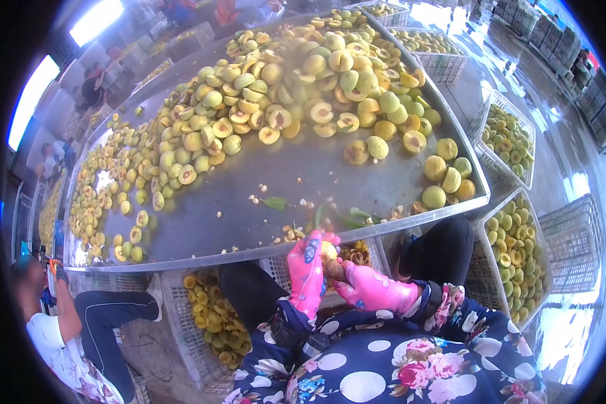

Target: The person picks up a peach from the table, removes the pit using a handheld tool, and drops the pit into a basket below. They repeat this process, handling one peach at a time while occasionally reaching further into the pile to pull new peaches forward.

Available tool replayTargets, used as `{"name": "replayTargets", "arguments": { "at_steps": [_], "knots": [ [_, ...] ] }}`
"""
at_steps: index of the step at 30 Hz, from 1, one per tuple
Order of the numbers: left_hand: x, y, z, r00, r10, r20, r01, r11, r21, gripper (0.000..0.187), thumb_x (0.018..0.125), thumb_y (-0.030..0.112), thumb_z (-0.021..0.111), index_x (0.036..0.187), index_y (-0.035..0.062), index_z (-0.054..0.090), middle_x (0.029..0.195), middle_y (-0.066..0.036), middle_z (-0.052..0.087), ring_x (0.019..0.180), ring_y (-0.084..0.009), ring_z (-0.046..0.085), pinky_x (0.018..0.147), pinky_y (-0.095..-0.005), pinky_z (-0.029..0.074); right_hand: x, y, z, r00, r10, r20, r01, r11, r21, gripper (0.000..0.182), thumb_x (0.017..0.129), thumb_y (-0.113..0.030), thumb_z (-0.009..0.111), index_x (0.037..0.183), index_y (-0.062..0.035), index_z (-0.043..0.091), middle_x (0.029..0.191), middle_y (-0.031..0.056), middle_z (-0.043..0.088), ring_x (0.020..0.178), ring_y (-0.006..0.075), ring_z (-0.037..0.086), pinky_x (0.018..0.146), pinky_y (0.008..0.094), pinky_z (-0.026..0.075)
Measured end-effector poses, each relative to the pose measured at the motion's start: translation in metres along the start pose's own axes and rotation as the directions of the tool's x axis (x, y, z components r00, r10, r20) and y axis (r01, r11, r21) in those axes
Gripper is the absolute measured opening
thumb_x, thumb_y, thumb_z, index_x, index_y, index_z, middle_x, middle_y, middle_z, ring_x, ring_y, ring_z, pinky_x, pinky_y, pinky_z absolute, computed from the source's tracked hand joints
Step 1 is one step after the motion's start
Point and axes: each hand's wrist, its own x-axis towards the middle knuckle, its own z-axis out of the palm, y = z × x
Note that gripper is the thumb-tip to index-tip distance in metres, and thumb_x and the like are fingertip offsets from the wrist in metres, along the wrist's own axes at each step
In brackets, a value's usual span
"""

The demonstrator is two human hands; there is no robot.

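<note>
My left hand (pixel 306 273), in a pink patterned glove, is closed around a pale yellow stone fruit (pixel 328 250) just off the table's front edge. My right hand (pixel 377 289), in a pink glove, is closed close against that fruit. Something small and brown (pixel 332 270) shows at its fingertips; I cannot make out whether it is a tool or part of the fruit. Beneath my hands, a white crate (pixel 274 268) stands between my knees with brownish fruit scraps (pixel 357 253) in it.
A metal table (pixel 262 175) bears a large heap of whole and halved yellow-green fruit (pixel 249 108), plus loose pits and leaves (pixel 275 202). Crates of fruit halves stand left (pixel 182 337) and right (pixel 486 259) of my legs. A co-worker (pixel 81 323) sits at the left.
</note>
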Motion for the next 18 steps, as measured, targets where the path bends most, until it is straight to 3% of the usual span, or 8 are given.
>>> {"name": "replayTargets", "arguments": {
  "at_steps": [3,6,8,9,11,15,18],
  "knots": [
    [0.0,-0.005,-0.004,0.999,0.028,-0.02,-0.028,1.0,-0.006,0.028,0.092,0.025,0.052,0.093,-0.002,0.061,0.082,-0.013,0.065,0.064,-0.0165,0.061,0.054,-0.0281,0.052,-0.002,-0.015,-0.008,0.909,0.338,0.243,-0.401,0.869,0.291,0.025,0.091,-0.026,0.051,0.097,-0.0019,0.047,0.06,0.0061,0.052,0.043,0.0174,0.052,0.039,0.0292,0.041],
    [-0.009,0.002,0.0,1.0,0.005,-0.011,-0.006,0.996,-0.094,0.03,0.093,0.027,0.048,0.092,-0.0008,0.059,0.083,-0.014,0.064,0.063,-0.018,0.061,0.052,-0.0288,0.051,-0.002,-0.002,-0.007,0.892,0.191,0.409,-0.413,0.712,0.568,0.033,0.093,-0.035,0.049,0.084,-0.0032,0.05,0.054,-0.0004,0.045,0.039,0.0083,0.045,0.035,0.0208,0.037],
    [-0.012,0.0,-0.002,1.0,0.02,-0.014,-0.022,0.99,-0.14,0.031,0.094,0.028,0.046,0.093,-0.0001,0.058,0.084,-0.015,0.064,0.062,-0.0191,0.061,0.051,-0.0294,0.051,-0.003,-0.004,-0.006,0.854,0.169,0.491,-0.491,0.573,0.656,0.027,0.093,-0.031,0.048,0.091,-0.0038,0.052,0.052,-0.0011,0.043,0.037,0.0081,0.041,0.034,0.0213,0.035],
    [-0.011,-0.002,-0.002,1.0,0.026,-0.008,-0.027,0.987,-0.158,0.031,0.094,0.028,0.045,0.094,-0.0001,0.058,0.085,-0.015,0.064,0.062,-0.0194,0.061,0.051,-0.0294,0.051,-0.003,-0.005,-0.006,0.835,0.152,0.528,-0.527,0.498,0.689,0.025,0.094,-0.028,0.047,0.094,-0.0041,0.053,0.051,-0.0014,0.042,0.037,0.0079,0.04,0.034,0.0216,0.034],
    [-0.009,-0.007,-0.004,0.999,0.034,0.002,-0.033,0.98,-0.194,0.032,0.094,0.029,0.045,0.095,0.0001,0.057,0.087,-0.015,0.064,0.061,-0.02,0.061,0.051,-0.0296,0.051,-0.004,-0.002,-0.005,0.829,0.117,0.547,-0.541,0.413,0.733,0.029,0.093,-0.031,0.047,0.085,-0.0041,0.051,0.05,-0.0023,0.041,0.036,0.0071,0.038,0.033,0.0208,0.032],
    [-0.009,-0.003,-0.004,0.992,-0.103,0.077,0.118,0.964,-0.237,0.032,0.094,0.03,0.045,0.097,0.0005,0.056,0.087,-0.014,0.063,0.059,-0.0204,0.06,0.053,-0.0299,0.051,-0.005,0.006,-0.002,0.829,0.071,0.555,-0.552,0.274,0.788,0.029,0.093,-0.031,0.048,0.082,-0.0041,0.051,0.05,-0.0038,0.04,0.035,0.006,0.036,0.032,0.0204,0.03],
    [-0.011,-0.002,-0.001,0.986,-0.164,0.04,0.168,0.94,-0.298,0.031,0.094,0.03,0.045,0.099,0.0012,0.055,0.087,-0.014,0.063,0.06,-0.0203,0.06,0.054,-0.0303,0.051,-0.005,0.011,-0.003,0.827,0.065,0.558,-0.552,0.271,0.788,0.025,0.093,-0.028,0.048,0.087,-0.0038,0.053,0.05,-0.004,0.04,0.035,0.0057,0.035,0.031,0.0208,0.03]
  ]
}}
